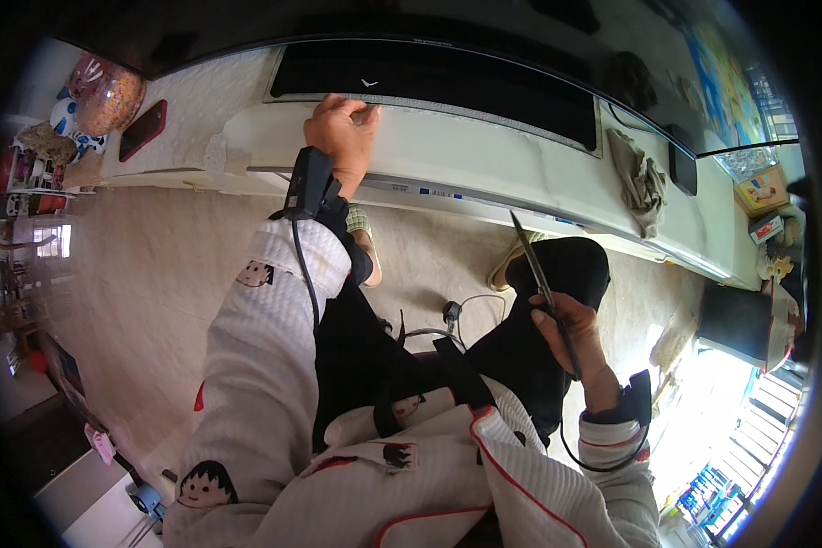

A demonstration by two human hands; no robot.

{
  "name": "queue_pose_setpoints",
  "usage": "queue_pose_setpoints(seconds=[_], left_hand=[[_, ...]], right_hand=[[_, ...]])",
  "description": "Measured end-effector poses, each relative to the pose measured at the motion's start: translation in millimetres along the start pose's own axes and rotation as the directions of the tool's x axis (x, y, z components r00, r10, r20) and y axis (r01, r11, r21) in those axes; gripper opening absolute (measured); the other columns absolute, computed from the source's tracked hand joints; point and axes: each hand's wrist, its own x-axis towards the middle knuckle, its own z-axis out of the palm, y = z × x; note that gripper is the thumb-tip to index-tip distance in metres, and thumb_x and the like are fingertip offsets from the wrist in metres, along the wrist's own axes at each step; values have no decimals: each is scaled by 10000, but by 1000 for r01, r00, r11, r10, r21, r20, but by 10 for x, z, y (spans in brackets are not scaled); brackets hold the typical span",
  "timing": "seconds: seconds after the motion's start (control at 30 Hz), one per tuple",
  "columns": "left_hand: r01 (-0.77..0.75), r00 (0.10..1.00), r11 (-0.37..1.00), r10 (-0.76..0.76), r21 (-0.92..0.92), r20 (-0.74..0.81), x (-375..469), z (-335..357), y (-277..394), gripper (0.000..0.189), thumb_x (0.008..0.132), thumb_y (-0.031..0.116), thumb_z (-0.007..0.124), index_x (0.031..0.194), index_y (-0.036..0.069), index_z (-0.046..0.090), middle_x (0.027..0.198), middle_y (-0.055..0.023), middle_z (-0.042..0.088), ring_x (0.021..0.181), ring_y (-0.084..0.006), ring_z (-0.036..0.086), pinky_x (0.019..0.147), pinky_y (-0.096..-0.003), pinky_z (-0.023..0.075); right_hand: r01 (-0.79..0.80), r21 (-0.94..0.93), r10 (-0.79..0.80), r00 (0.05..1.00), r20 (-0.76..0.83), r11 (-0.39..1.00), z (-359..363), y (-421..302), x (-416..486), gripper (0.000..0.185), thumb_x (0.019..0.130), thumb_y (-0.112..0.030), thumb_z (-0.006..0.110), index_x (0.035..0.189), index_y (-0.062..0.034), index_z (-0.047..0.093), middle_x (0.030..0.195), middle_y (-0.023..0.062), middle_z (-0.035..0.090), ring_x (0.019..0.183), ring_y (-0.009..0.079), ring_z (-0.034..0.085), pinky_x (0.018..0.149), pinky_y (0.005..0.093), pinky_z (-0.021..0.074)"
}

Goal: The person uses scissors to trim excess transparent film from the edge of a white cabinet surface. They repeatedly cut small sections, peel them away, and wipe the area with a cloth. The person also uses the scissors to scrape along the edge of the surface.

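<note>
My left hand [342, 133] is at the front edge of a flat black panel [452, 85] with a patterned silver border, lying on a white cabinet top [411, 137]. Its fingers are curled together at the border; whether they pinch anything is hidden. A small white V-shaped piece or mark [369, 83] shows on the black surface. In my right hand [579, 335], above my knee, is a long pointed bladed tool [540, 274]. Seen edge-on, it could be a knife or scissors. Its tip points towards the cabinet's front edge.
A large Skyworth television [411, 20] overhangs the cabinet's back. To the right lie a crumpled grey cloth [638, 181] and a black box [682, 161]. A red-edged phone [142, 130] and a jar of colourful pieces [113, 99] are at left. A cabled plug [451, 312] is below.
</note>
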Motion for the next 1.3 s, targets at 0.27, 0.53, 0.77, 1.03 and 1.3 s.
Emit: queue_pose_setpoints(seconds=[0.27,0.53,0.77,1.03,1.3], left_hand=[[-120,992,951,127,286,-7,-4,80,-109,56,792,132,693,767,86,672,796,-102,678,703,-323,664,621,-416,529],[194,947,981,-194,24,257,-40,-713,-279,379,924,288,651,667,14,597,676,-165,592,650,-386,600,590,-479,449],[2,987,997,-15,80,158,-3,-135,-11,256,766,248,811,876,34,723,829,-80,687,748,-246,663,675,-344,522],[92,996,989,-92,114,1,-44,200,-84,136,739,144,787,820,47,738,781,-88,710,673,-233,680,642,-341,539],[-71,937,939,178,-338,299,-175,55,449,58,793,92,738,775,50,702,800,-89,651,820,-260,635,753,-361,508]], right_hand=[[-53,82,59,996,-67,995,-56,166,-113,171,935,-130,697,1062,-16,686,733,-78,572,655,19,456,592,185,380],[-62,317,90,993,-74,946,-179,245,-158,310,993,-309,611,1085,-20,674,604,-62,495,501,38,432,472,210,324],[-99,297,122,991,-59,950,-140,188,-68,352,992,-352,596,1085,-21,673,572,-41,486,469,42,420,453,211,312],[-66,269,85,995,-59,961,-98,193,-16,350,1016,-344,549,1095,-20,654,573,-30,483,446,36,402,419,203,283],[-101,308,122,991,-49,946,-151,177,-43,329,996,-328,601,1082,-18,669,582,-30,506,466,43,429,443,207,311]])
